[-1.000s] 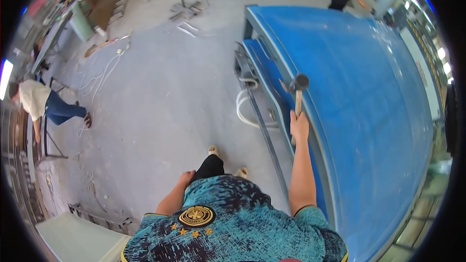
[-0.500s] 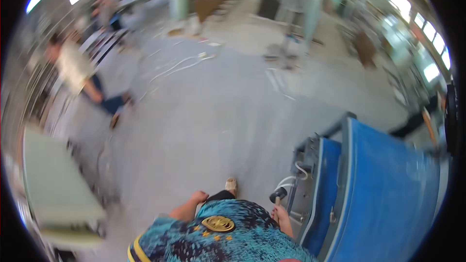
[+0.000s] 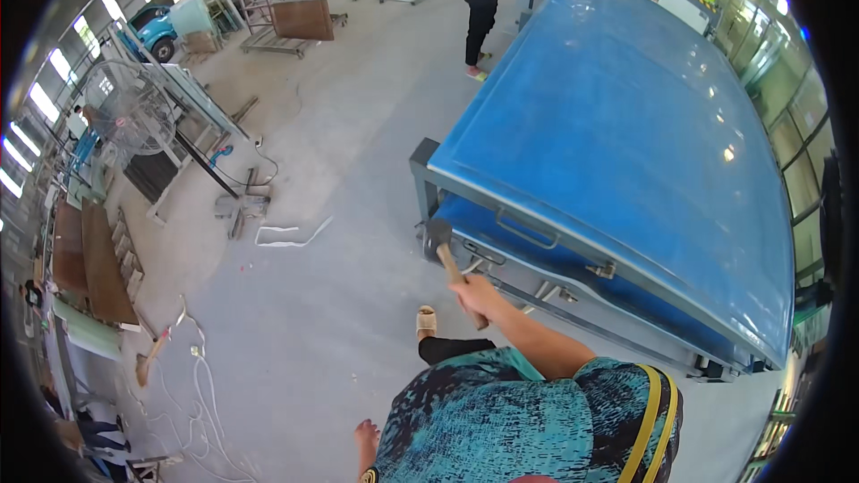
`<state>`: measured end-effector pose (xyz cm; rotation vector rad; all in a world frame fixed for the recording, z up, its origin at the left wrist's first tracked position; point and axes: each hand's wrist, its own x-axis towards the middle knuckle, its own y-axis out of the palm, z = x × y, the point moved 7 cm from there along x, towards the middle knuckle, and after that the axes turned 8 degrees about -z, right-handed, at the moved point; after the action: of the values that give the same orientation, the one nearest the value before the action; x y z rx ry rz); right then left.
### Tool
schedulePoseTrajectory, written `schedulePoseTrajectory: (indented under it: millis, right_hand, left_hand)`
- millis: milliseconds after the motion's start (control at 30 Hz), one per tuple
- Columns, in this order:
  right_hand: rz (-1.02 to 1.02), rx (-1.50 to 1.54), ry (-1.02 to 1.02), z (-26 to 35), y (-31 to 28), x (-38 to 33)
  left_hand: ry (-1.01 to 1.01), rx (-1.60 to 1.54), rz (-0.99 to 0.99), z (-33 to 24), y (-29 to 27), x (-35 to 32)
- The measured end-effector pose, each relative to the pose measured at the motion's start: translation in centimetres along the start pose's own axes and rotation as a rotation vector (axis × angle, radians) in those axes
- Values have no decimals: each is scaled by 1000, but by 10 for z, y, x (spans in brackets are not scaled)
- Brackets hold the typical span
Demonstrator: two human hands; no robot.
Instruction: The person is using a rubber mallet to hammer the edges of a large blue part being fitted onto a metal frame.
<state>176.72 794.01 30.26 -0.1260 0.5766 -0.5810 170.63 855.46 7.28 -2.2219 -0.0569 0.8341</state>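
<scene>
My right hand (image 3: 479,298) is closed round the wooden handle of a mallet (image 3: 450,261). The mallet's dark, rounded head points away from me, close to the near left corner of a large blue-covered machine (image 3: 608,125). On that machine's near frame are a grey bar handle (image 3: 528,231) and a metal fitting (image 3: 601,269). Low at my left side hangs my left hand (image 3: 367,436), its fingers loosely apart and nothing visible in it. Part of that hand is hidden by my patterned shirt.
A person in dark clothes (image 3: 480,9) stands at the machine's far left side. Ahead on the left are a large fan (image 3: 128,112), wheeled racks (image 3: 268,13) and brown boards (image 3: 106,259). White cords (image 3: 199,376) and a white strip (image 3: 295,243) lie on the floor.
I have turned right, so the blue machine now lies ahead and right. My right hand has risen forward with the mallet. My left hand has dropped lower in view.
</scene>
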Motion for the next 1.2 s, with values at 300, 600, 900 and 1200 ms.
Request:
schedulePoseTrajectory:
  millis: [300, 600, 900, 1200]
  right_hand:
    - [-475, 403, -113, 274, 61, 243]
    - [-838, 699, 49, 281, 156, 471]
    - [-969, 851, 319, 322, 254, 485]
    - [-912, 517, 892, 184, 462, 313]
  left_hand:
    - [114, -5, -20, -233, -23, 275]
    - [507, 257, 201, -418, -24, 659]
    - [1380, 508, 401, -723, -116, 1055]
    - [916, 471, 363, -911, -42, 1167]
